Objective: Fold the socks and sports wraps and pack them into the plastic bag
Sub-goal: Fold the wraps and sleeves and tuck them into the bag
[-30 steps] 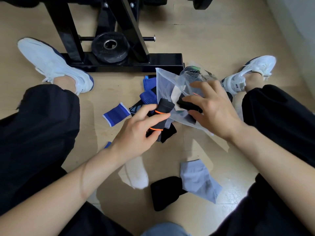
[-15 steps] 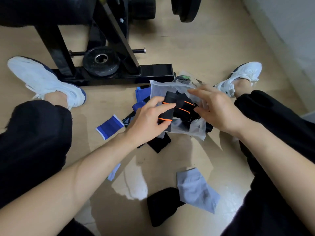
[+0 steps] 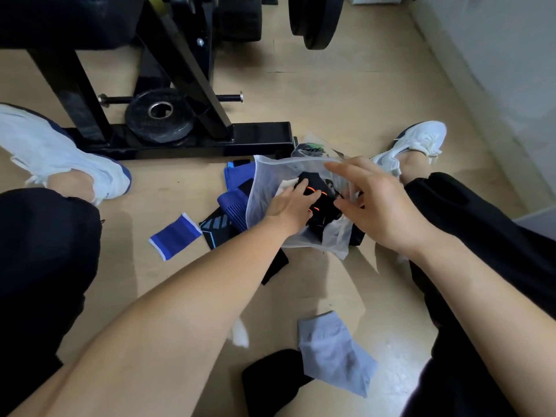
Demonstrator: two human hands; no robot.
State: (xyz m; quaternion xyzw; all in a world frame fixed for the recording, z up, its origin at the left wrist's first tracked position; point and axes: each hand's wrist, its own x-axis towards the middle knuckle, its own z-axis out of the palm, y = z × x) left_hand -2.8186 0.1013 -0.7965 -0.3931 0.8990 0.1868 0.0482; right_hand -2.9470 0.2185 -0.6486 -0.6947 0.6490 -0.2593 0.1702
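Observation:
A translucent plastic bag (image 3: 264, 188) lies on the floor between my feet. My left hand (image 3: 290, 206) is inside its mouth, gripping a folded black wrap with orange stripes (image 3: 320, 203). My right hand (image 3: 376, 203) pinches the bag's upper edge and holds it apart. A pale item shows inside the bag beside the wrap. A blue wristband (image 3: 174, 236), blue wraps (image 3: 237, 188) and a black patterned wrap (image 3: 215, 227) lie left of the bag. A grey sock (image 3: 334, 353), a black sock (image 3: 270, 377) and a white sock (image 3: 240, 335) lie near me.
A black weight bench frame (image 3: 180, 139) with a weight plate (image 3: 159, 114) stands just beyond the bag. My white shoes (image 3: 60, 164) (image 3: 412, 145) flank the pile. A wall (image 3: 496, 70) runs along the right. A second packed clear bag (image 3: 313, 147) lies behind the bag.
My left hand has carried the black orange-striped wrap from outside the bag into its mouth. My right hand shifted along the bag's edge, keeping it apart.

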